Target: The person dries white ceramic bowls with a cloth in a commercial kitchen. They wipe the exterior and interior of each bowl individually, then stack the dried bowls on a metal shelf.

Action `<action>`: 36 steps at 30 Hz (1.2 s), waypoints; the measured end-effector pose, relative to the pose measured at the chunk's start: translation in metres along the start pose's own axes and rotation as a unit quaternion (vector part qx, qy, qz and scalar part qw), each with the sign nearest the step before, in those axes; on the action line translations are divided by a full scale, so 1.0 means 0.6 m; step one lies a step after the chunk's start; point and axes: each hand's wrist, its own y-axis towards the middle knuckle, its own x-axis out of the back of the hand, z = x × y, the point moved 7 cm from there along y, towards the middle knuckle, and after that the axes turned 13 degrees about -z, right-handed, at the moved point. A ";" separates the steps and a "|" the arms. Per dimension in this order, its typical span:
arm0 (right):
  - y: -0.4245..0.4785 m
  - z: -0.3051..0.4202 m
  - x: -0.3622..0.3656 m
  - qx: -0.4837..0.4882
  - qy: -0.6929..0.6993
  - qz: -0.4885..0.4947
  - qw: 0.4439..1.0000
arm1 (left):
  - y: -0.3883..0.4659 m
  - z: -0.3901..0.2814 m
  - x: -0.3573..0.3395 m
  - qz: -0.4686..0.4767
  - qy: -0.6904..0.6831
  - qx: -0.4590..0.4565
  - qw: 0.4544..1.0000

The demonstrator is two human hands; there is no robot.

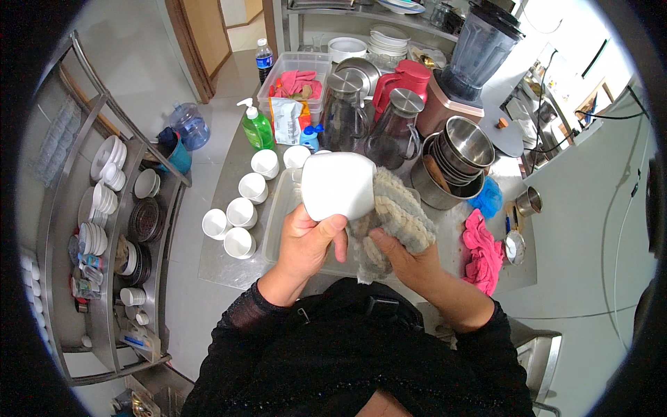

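Observation:
My left hand [311,241] grips a white ceramic cup [337,186] by its lower side, thumb across it. The cup is tilted, and its inside is turned away from me. A grey and beige cloth [401,208] is bunched in my right hand [411,256], pressed close against the cup's right side. Beneath both hands lies a clear plastic tub [276,229], partly hidden by them. Left of the tub, several white cups [241,212] stand upright on the steel table [219,268]. Another white cup [297,156] is just behind the tub.
A green pump bottle [257,127], two lidded glass pitchers [341,117], a red jug [409,83] and a blender [482,57] line the back. Stacked steel bowls [466,148] sit in a pot on the right, near a pink cloth [480,253]. A steel dish rack [107,292] stands left.

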 end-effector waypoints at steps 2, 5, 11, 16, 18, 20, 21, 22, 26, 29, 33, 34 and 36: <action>0.003 -0.005 -0.001 -0.031 -0.008 0.016 0.999 | -0.007 0.005 -0.002 0.010 0.000 0.020 1.000; 0.019 0.000 -0.005 -0.005 -0.024 0.022 0.999 | -0.008 0.002 -0.010 0.018 -0.029 0.026 0.999; 0.004 0.006 -0.008 0.005 -0.038 0.032 0.999 | -0.002 0.001 -0.003 0.021 -0.060 0.013 0.998; 0.011 -0.003 -0.005 0.009 -0.050 0.043 0.998 | -0.006 0.003 -0.007 0.043 -0.071 0.028 0.996; 0.016 -0.008 -0.008 0.016 -0.072 0.055 0.996 | -0.004 -0.002 -0.006 0.036 -0.090 0.018 0.995; 0.010 0.011 -0.009 0.088 -0.124 0.039 0.988 | -0.001 -0.003 -0.001 0.020 -0.075 0.019 0.997; 0.006 0.020 -0.008 0.122 -0.152 0.030 0.980 | -0.001 -0.001 0.000 0.013 -0.069 0.022 0.997; 0.007 0.013 -0.007 0.086 -0.123 0.033 0.988 | -0.001 0.000 -0.001 0.019 -0.070 0.025 0.997; 0.008 -0.007 -0.002 0.001 -0.072 0.055 0.996 | -0.003 0.000 -0.005 0.023 -0.080 0.017 0.996; 0.011 0.012 -0.002 0.063 -0.106 0.039 0.992 | 0.003 -0.001 -0.002 0.035 -0.081 0.019 0.996; 0.014 -0.004 0.002 0.017 -0.084 0.055 0.995 | -0.002 0.001 -0.008 0.038 -0.088 0.030 0.995; 0.013 0.006 0.002 0.057 -0.117 0.050 0.990 | -0.001 0.000 -0.006 0.033 -0.083 0.027 0.996; 0.007 0.027 -0.002 0.135 -0.183 0.043 0.973 | 0.000 -0.001 -0.002 0.023 -0.074 0.020 0.997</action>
